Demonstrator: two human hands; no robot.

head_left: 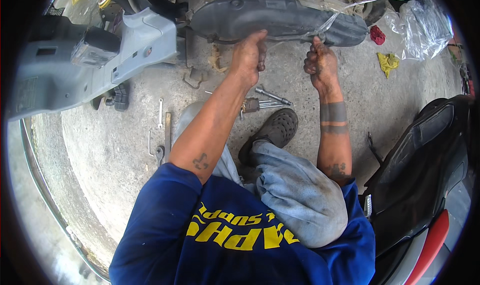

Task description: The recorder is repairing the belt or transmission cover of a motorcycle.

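Observation:
A long dark engine side cover (230, 20) lies across the top of the view. My left hand (249, 57) grips its lower edge with fingers curled and thumb raised against it. My right hand (321, 60) is closed at the cover's lower edge farther right, beside a small metal fitting and a clear plastic strip (330, 21); what its fingers hold is hidden. A socket extension (272, 96), several slim tools (265, 104), a wrench (160, 112) and a ratchet (160, 152) lie on the concrete below.
A grey body panel (60, 80) stands at the left, a black seat (415, 160) at the right. A red rag (377, 34), a yellow rag (388, 62) and clear plastic (420, 27) are at the upper right. My foot (272, 130) rests between my arms.

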